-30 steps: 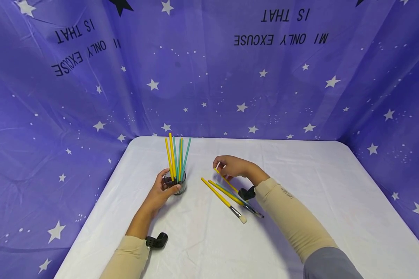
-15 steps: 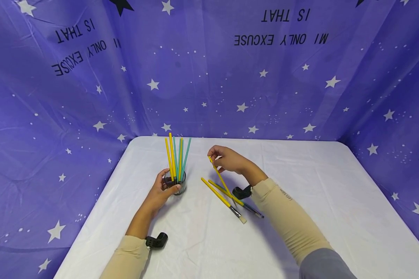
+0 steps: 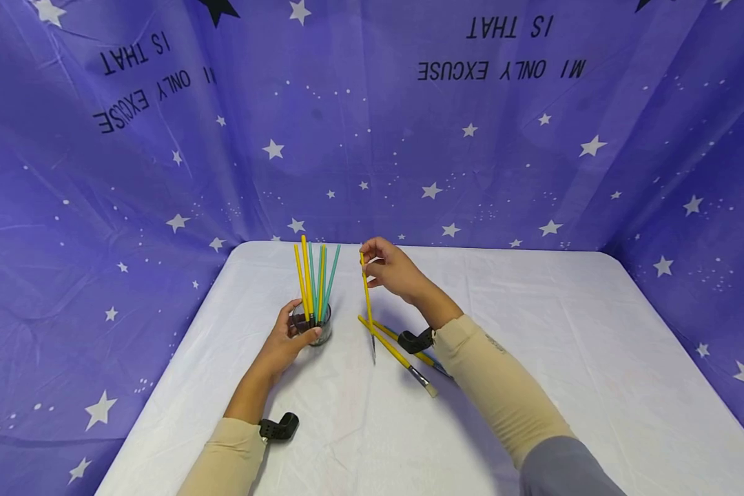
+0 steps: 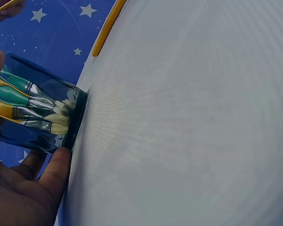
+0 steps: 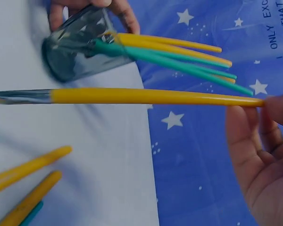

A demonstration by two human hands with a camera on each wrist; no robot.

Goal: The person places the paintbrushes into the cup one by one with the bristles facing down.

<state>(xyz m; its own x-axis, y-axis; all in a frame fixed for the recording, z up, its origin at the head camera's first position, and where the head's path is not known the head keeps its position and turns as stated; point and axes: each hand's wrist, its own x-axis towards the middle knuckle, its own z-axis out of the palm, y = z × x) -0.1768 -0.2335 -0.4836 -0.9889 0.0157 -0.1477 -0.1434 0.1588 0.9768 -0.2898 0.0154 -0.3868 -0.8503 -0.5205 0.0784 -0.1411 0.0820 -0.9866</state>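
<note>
On the left of the table, my left hand (image 3: 285, 344) grips a clear glass (image 3: 326, 332) around its side. Several paintbrushes (image 4: 19, 99) with yellow and teal handles stand in it, bristles down, as the left wrist view shows through the glass. My right hand (image 3: 392, 267) pinches a yellow paintbrush (image 5: 146, 96) by the end of its handle. That brush hangs nearly upright, bristle end down, a short way right of the glass and apart from it. In the right wrist view its bristles are out of frame.
Below the right hand lie a yellow flat brush (image 3: 397, 351) with pale bristles and another yellow brush (image 3: 384, 329), with a teal handle (image 5: 32, 214) beside them. The table (image 3: 533, 386) has a white cover. A purple starred curtain (image 3: 372, 138) stands behind and at both sides.
My right hand has lifted the yellow paintbrush from the pile and moved left and away from me, and the brush has swung from slanted to nearly upright. The left hand stays on the glass.
</note>
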